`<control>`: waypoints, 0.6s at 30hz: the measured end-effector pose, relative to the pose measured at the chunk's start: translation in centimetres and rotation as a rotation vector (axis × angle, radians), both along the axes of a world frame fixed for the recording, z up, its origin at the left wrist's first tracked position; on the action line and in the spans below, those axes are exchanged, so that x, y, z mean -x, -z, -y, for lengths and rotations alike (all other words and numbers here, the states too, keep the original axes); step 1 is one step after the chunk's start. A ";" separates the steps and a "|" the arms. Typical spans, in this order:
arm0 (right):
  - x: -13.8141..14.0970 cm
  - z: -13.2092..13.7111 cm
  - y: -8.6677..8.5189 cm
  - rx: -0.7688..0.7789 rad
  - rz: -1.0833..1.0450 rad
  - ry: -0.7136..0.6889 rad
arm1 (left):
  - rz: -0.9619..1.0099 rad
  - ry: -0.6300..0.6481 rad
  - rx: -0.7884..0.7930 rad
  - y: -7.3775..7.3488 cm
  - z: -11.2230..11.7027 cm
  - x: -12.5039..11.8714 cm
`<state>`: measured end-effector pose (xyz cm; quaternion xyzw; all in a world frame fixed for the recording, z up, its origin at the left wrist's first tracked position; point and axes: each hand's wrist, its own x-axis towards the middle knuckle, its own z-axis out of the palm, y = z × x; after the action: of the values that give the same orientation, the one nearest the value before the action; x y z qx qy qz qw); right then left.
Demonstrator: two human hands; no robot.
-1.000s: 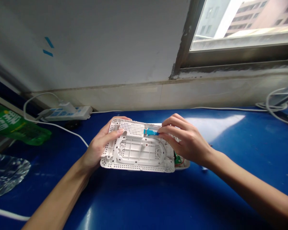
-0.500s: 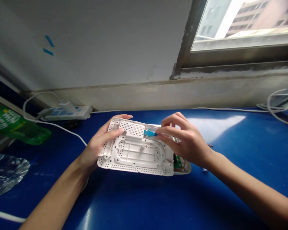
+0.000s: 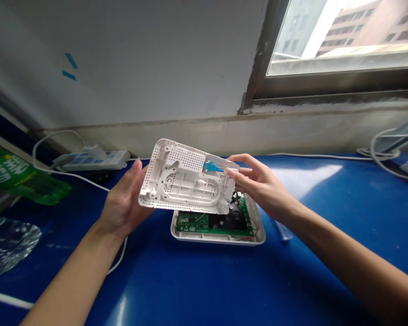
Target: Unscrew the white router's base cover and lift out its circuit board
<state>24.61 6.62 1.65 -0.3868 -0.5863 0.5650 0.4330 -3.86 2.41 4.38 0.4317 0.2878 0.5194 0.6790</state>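
A white perforated plastic cover [image 3: 185, 179] is lifted off the table and tilted, with a small blue connector [image 3: 211, 167] lying on its upper side. My left hand [image 3: 122, 206] supports the cover's left edge from below. My right hand [image 3: 255, 183] grips its right edge, fingertips close to the blue connector. Beneath the cover sits a shallow white case [image 3: 217, 228] holding a green circuit board [image 3: 211, 222] with a black part and thin red wires. The cover hides the board's upper portion.
The blue table [image 3: 190, 280] carries a white power strip [image 3: 91, 160] with a plug, a green plastic bottle [image 3: 20, 179], crumpled transparent plastic [image 3: 7, 244], and a small transparent tube [image 3: 284, 231]. White cables run along the wall and table.
Both hands have raised the white cover up and to the left, tilting it. The case and green circuit board beneath, mostly hidden before, now show.
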 end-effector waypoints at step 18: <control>-1.2 2.6 -0.1 -0.668 0.414 0.207 | -0.018 -0.047 0.251 -1.7 0.0 0.4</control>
<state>25.83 4.04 1.72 -0.3871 -0.7704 0.2070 0.4623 -4.28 2.39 6.03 0.3411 0.3667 0.4909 0.7129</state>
